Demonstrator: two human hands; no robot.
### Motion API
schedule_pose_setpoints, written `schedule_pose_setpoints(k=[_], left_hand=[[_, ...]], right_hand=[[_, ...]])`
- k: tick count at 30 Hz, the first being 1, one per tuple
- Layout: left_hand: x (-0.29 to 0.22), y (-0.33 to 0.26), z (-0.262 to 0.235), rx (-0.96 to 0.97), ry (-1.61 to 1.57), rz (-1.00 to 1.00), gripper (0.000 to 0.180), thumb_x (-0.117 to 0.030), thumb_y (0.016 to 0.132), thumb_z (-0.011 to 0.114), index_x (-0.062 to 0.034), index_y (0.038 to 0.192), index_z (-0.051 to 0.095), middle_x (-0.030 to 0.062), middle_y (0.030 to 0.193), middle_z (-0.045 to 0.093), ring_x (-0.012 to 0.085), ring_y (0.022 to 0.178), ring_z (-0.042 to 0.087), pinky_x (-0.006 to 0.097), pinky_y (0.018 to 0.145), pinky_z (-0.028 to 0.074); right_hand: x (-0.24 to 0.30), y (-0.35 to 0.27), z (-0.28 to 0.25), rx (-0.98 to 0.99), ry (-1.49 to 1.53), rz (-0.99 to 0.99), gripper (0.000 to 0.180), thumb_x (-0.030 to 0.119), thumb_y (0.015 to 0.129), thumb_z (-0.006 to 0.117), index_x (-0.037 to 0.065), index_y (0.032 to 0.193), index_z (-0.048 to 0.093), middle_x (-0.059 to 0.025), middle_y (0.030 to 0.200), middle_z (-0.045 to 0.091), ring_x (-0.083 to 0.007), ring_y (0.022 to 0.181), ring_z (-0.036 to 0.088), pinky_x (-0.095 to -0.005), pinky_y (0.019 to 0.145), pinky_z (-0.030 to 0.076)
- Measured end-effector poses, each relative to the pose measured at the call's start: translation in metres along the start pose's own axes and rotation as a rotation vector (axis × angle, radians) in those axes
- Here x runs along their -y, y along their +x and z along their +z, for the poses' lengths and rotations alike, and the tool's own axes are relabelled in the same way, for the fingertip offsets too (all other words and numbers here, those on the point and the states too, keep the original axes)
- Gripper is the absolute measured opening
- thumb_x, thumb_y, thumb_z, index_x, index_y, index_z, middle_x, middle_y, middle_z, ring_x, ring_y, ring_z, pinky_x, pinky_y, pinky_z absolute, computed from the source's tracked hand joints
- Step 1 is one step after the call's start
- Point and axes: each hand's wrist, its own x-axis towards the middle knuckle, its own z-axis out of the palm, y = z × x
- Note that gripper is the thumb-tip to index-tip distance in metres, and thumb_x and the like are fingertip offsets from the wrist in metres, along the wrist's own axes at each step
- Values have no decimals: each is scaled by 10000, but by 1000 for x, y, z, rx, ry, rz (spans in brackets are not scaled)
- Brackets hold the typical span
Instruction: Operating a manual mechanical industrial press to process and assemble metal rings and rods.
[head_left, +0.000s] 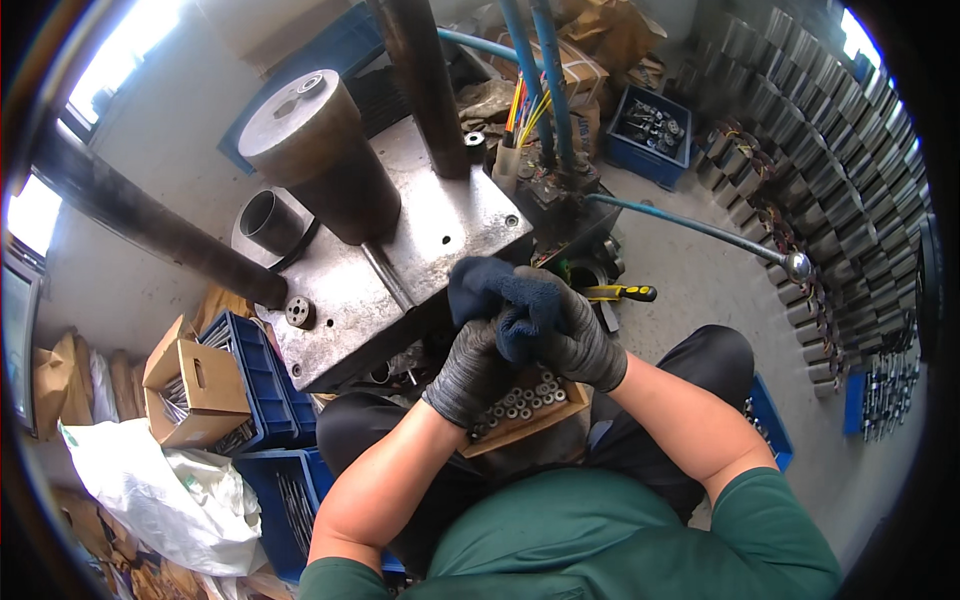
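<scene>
In front of my body, above the lap, both hands are together in grey work gloves. They are closed on a dark blue cloth (525, 303) that is bunched between them. My left hand (470, 372) grips it from below and the left, and my right hand (588, 345) wraps it from the right. Whether a part sits inside the cloth is hidden. Just below the hands a shallow cardboard box (545, 424) holds several small metal rings. Beyond them lies the steel bed (440, 215) of a press, with a thick metal cylinder (325, 155) standing over it.
A long blue lever (690, 222) with a ball end reaches right from the press. A yellow-and-black handled tool (622, 293) lies right of my hands. Blue crates (262, 370) and a cardboard carton (213, 385) stand left. Stacked metal sleeves (820, 150) rise at the right.
</scene>
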Motion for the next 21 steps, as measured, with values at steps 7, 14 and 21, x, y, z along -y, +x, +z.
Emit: schedule_pose_setpoints(k=[7,14,21], left_hand=[[-32,1,7,-20,-923,-323,516,-151,842,787,-26,1298,581,64,1205,623,187,1111,635,323,973,530],[-47,-1,6,-15,-662,-259,633,-196,770,877,-30,1309,590,63,1214,624,176,1098,631,321,936,553],[-59,5,4,55,-423,-7,363,-116,791,883,-44,1080,676,36,1083,641,138,1003,629,319,933,536]], right_hand=[[12,4,-3,-58,466,213,448,265,971,742,42,1341,623,-34,1180,700,-105,1071,642,-273,965,516],[21,19,-14,-29,313,233,442,218,941,774,-5,1295,632,-40,1133,704,-114,1039,644,-303,928,537],[0,18,-52,-229,-122,203,371,171,957,731,39,1291,636,-53,1204,694,-138,1076,650,-313,960,537]])
